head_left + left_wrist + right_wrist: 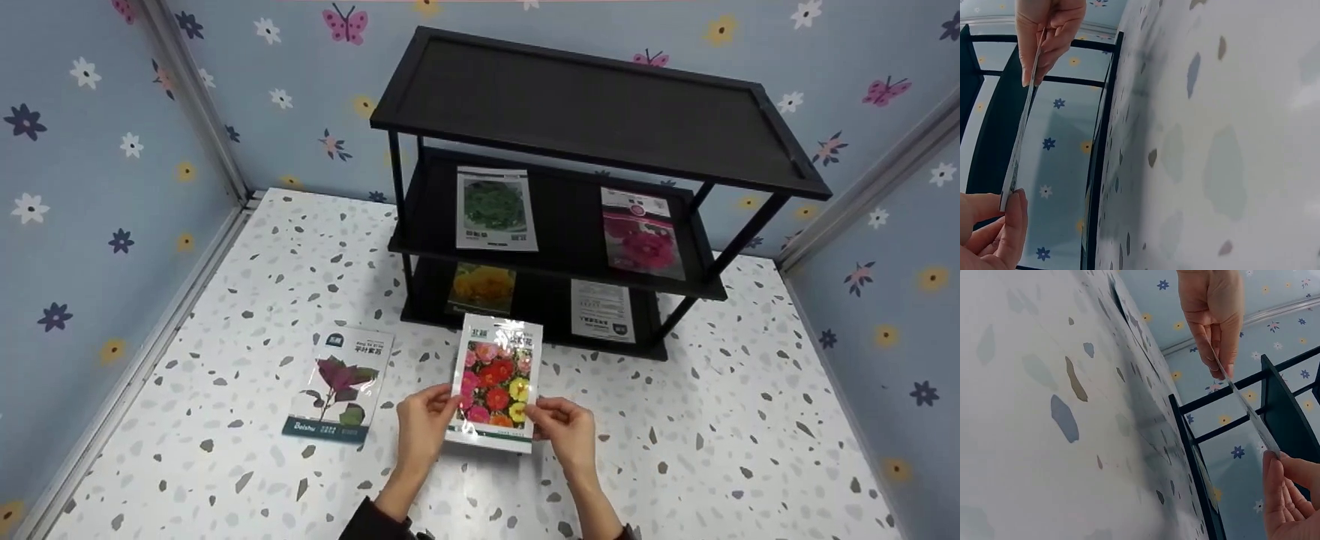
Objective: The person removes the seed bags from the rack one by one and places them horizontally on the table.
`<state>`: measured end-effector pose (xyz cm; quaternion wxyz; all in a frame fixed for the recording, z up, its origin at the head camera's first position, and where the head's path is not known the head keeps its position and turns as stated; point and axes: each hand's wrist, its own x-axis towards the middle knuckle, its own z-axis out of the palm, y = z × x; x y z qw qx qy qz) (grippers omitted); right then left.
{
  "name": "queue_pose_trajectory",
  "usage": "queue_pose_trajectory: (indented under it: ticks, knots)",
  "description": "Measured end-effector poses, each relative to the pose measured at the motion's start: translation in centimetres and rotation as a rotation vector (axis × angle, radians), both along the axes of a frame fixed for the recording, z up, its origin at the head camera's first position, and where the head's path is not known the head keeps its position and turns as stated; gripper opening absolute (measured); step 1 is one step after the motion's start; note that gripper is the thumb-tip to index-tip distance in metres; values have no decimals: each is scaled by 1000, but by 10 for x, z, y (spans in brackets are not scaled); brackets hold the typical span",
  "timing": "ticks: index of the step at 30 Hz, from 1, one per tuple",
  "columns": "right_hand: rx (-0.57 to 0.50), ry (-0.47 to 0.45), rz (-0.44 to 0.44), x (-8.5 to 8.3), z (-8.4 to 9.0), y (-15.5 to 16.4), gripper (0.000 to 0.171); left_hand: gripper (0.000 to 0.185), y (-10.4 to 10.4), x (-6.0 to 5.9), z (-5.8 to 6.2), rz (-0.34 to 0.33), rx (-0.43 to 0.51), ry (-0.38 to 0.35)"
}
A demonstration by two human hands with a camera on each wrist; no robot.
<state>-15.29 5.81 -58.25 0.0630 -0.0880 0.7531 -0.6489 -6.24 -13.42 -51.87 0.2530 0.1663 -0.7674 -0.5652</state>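
Both hands hold one seed packet [495,382] printed with red, pink and yellow flowers, in front of the black shelf. My left hand [425,421] pinches its left edge between thumb and fingers. At the opposite edge my right hand [568,431] pinches it the same way. Seen edge-on in the left wrist view, the packet [1021,132] is thin and raised off the tabletop. The right wrist view shows it edge-on too, with the right hand [1292,498] at the near end. To the left, a packet with a purple-leaved plant [341,386] lies flat on the table.
A three-level black shelf [585,105] stands behind the hands. Its middle level bears a green-leaf packet [495,210] and a pink-flower packet [643,236]. On the bottom level lie a yellow-flower packet [482,289] and a white, text-covered packet [601,311]. Flower-patterned walls enclose the speckled table [750,435].
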Motion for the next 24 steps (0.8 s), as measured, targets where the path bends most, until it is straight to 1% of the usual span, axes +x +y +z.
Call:
queue_pose_trajectory:
  ticks: [1, 3, 7, 8, 9, 13, 16, 19, 24]
  knots:
    - [-9, 27, 39, 3, 9, -2, 28, 19, -2, 1, 0, 3, -29, -6]
    - [12, 29, 91, 10, 27, -7, 24, 17, -6, 2, -1, 8, -86, -30]
    - [60, -34, 178, 21, 60, -20, 17, 14, -16, 5, -1, 19, -181, -92]
    - [90, -62, 182, 22, 65, -23, 17, 13, -18, 6, -2, 26, -203, -108]
    - [100, -68, 199, 23, 70, -26, 16, 13, -20, 7, -2, 34, -224, -121]
    - [136, -54, 239, 27, 83, -38, 14, 12, -28, 11, -3, 72, -299, -173]
    - [163, -66, 253, 29, 87, -46, 13, 11, -33, 13, -5, 93, -349, -211]
    - [179, -82, 261, 29, 87, -54, 12, 10, -38, 12, -7, 103, -389, -253]
    - [197, -116, 270, 17, 53, -64, 12, 9, -46, 12, -12, 117, -453, -286]
